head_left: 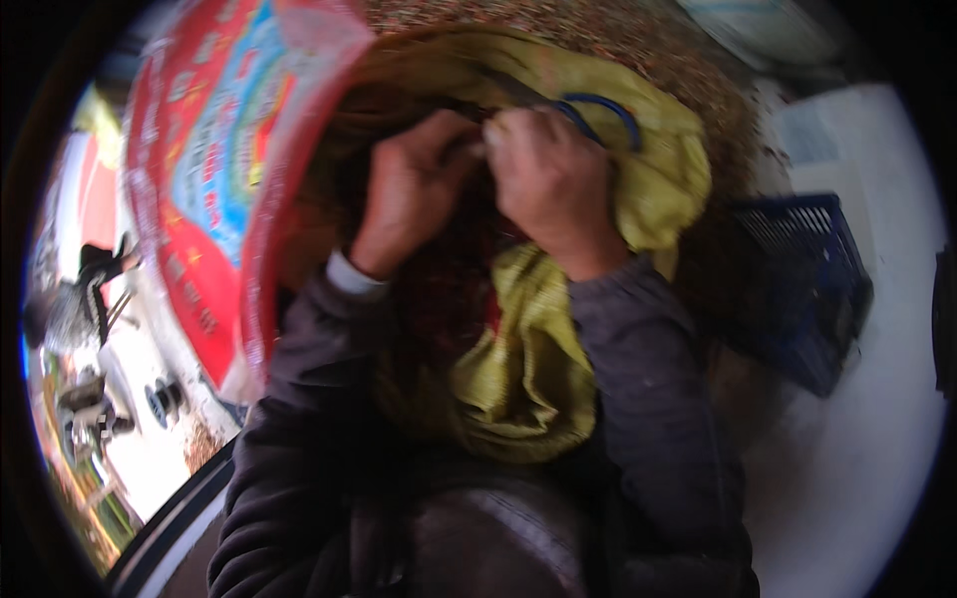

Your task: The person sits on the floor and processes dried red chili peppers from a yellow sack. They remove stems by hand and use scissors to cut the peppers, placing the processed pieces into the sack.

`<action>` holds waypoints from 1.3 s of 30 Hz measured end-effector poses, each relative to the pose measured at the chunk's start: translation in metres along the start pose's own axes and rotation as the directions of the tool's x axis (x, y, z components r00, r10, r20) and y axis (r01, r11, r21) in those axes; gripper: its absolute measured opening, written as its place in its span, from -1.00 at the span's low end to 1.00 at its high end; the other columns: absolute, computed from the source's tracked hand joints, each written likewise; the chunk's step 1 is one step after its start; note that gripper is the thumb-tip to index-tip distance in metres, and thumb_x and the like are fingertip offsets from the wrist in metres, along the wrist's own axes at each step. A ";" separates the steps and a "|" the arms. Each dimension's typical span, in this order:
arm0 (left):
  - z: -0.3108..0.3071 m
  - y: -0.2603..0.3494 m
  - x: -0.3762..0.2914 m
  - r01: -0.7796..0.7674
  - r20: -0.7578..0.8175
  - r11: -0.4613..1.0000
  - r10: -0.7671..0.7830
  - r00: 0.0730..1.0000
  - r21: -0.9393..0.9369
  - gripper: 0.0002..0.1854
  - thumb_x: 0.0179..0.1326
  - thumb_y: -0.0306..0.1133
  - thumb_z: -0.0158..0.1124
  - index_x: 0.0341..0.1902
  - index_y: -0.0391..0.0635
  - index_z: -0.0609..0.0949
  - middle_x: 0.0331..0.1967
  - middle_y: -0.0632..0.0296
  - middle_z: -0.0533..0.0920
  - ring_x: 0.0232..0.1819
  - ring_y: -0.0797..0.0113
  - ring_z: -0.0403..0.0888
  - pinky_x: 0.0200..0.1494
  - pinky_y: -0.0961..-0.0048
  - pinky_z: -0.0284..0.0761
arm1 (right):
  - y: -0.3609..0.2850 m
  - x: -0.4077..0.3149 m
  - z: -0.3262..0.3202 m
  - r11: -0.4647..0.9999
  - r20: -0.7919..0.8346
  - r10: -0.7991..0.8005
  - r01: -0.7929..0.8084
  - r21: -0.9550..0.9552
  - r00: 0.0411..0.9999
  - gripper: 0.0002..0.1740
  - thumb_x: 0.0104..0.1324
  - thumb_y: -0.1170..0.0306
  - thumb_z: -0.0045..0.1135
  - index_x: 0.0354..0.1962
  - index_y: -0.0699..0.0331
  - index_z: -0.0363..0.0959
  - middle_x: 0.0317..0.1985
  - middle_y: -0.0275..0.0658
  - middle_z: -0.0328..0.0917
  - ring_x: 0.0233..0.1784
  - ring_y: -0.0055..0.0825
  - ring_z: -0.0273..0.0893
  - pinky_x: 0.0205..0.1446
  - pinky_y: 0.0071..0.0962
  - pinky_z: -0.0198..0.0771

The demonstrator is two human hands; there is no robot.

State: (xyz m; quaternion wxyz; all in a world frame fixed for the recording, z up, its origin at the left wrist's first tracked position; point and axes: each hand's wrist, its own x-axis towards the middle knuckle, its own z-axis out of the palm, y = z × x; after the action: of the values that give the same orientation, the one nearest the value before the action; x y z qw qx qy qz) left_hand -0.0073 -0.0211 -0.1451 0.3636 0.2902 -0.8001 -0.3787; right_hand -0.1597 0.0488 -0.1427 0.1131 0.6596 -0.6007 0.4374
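A yellow woven sack [665, 172] stands open before me, with dark red contents [448, 291] inside, too blurred to name. Over its mouth, my left hand [419, 179] and my right hand [549, 172] are close together, fingers bent inward. Whatever lies between the fingertips is too small and blurred to make out. Scissors with blue handles [628, 119] lie at or beside my right hand, their blade pointing to the upper left; whether that hand grips them I cannot tell. A folded part of the sack hangs below my right wrist.
A large red printed plastic sack [187, 284] rises at the left. A dark blue plastic crate [807, 291] lies at the right. Small reddish-brown scraps [635, 37] cover the ground behind the sack. Another person [71, 306] is at the far left, near a dark stool or spool [161, 400].
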 end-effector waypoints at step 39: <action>-0.033 -0.027 0.020 0.265 0.191 0.951 -0.293 0.937 0.158 -0.80 0.20 -0.39 0.44 -0.15 -0.17 0.65 -0.47 0.29 0.56 -0.42 0.41 0.51 -0.31 0.41 0.43 | 0.035 0.017 -0.029 -0.242 0.570 0.591 -0.549 0.800 0.570 -0.81 0.50 0.37 0.02 -0.15 0.35 0.50 -0.17 -0.06 0.69 -0.42 -0.60 0.44 -0.42 -0.54 0.33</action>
State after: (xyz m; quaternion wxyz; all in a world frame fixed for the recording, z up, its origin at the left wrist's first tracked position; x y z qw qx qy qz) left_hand 0.0130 -0.0637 -0.1452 0.1992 0.3818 -0.8078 -0.4025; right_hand -0.2059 0.0477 -0.1265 -0.5434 0.1926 -0.3946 0.7155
